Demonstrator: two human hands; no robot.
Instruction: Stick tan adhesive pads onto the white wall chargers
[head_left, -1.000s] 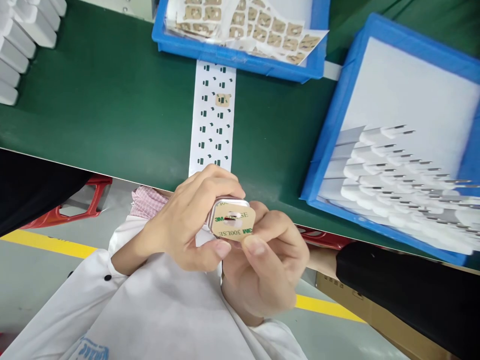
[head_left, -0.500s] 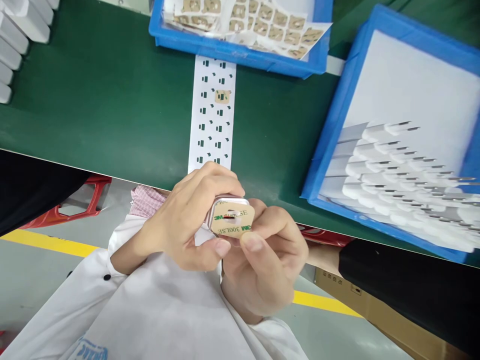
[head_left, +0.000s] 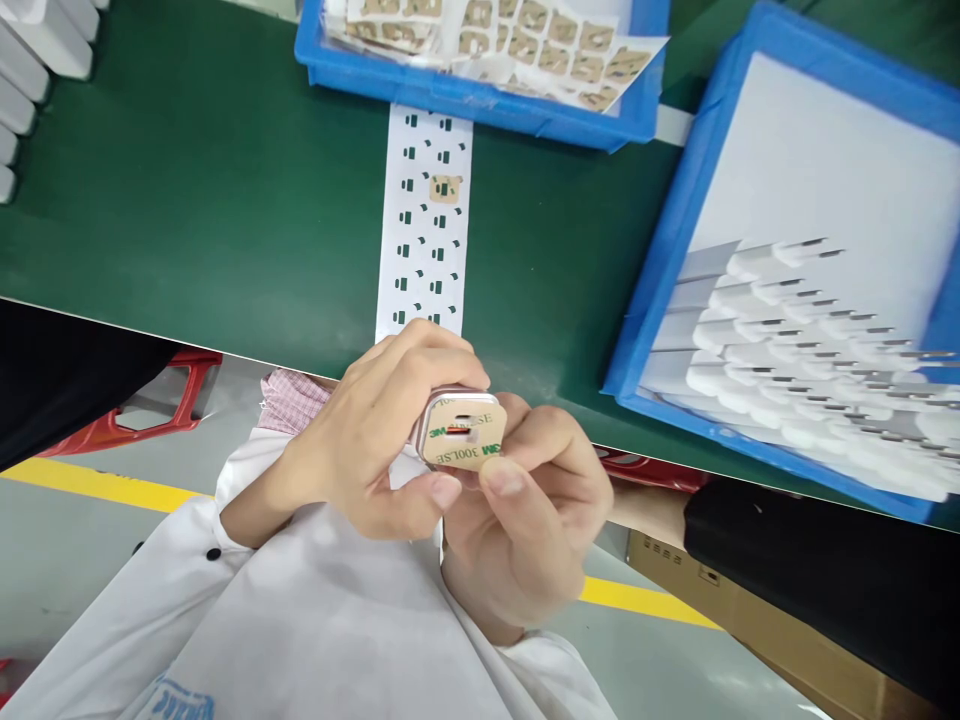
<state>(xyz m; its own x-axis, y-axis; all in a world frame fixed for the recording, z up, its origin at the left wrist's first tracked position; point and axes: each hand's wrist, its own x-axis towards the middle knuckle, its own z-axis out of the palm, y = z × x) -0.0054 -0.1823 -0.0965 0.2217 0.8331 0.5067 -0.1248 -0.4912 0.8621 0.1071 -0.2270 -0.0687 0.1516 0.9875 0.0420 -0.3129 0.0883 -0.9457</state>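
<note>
My left hand [head_left: 397, 430] is wrapped round a small white device [head_left: 422, 432] with rounded corners, its end turned up towards me. Over that end lies a tan adhesive pad [head_left: 459, 455] with green 3M print and cut-out slots. The thumb and index finger of my right hand [head_left: 536, 500] pinch the pad's lower right corner. Beyond my hands, a white backing strip [head_left: 420, 235] with punched holes lies on the green table [head_left: 225, 200], and one tan pad [head_left: 445, 189] remains stuck on it.
A blue bin [head_left: 480, 100] at the top holds sheets of tan pads. The blue bin [head_left: 652, 290] at right holds several white parts with metal pins. White casings [head_left: 52, 40] stand at upper left. Dark sleeves of other people [head_left: 817, 590] show at both sides.
The pad has shifted slightly down and left against the device's end, and its slots now show more of the device beneath. Both hands keep their hold.
</note>
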